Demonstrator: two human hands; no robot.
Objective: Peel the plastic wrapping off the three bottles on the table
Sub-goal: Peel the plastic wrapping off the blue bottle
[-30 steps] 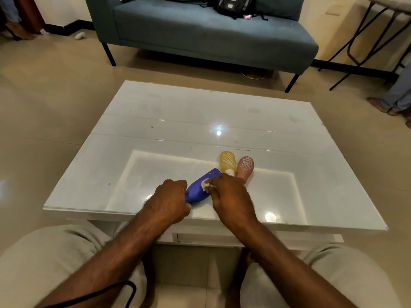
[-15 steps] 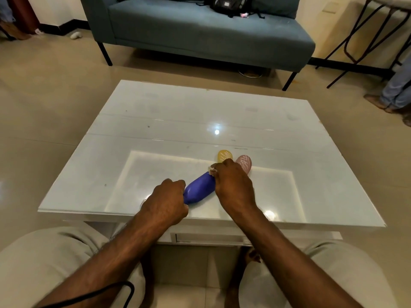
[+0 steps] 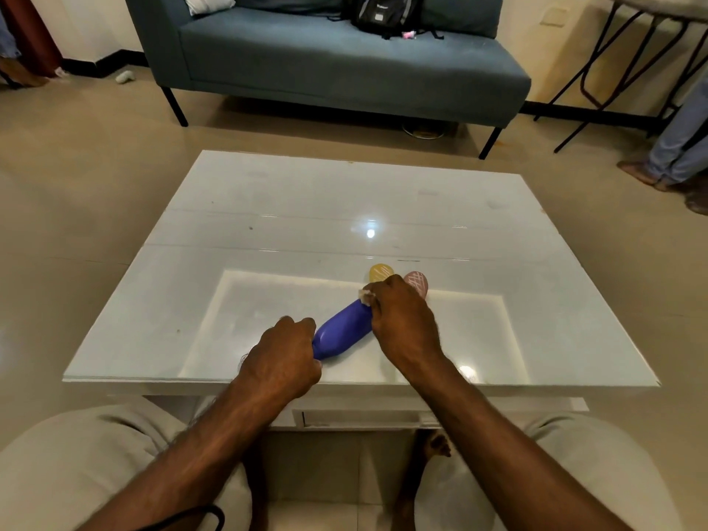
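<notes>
A blue bottle (image 3: 343, 329) lies slanted on the white glass-topped table (image 3: 268, 224), near its front edge. My left hand (image 3: 281, 360) grips the bottle's near end. My right hand (image 3: 404, 323) covers its far end and pinches a crumpled bit of whitish plastic wrapping (image 3: 366, 296) between its fingertips. Just behind my right hand lie a yellow bottle (image 3: 380, 272) and a pink bottle (image 3: 417, 282), side by side, both with pale line patterns and partly hidden by the hand.
A blue-grey sofa (image 3: 344, 67) with a black backpack (image 3: 383, 11) stands beyond the table. Black metal legs of a folding table (image 3: 597, 70) are at the back right, and another person's legs (image 3: 678, 147) stand at the right edge. My knees are under the table's front edge.
My right hand has slid up the blue bottle from its middle to its far end, pulling the bit of wrapping with it. My left hand has kept its hold.
</notes>
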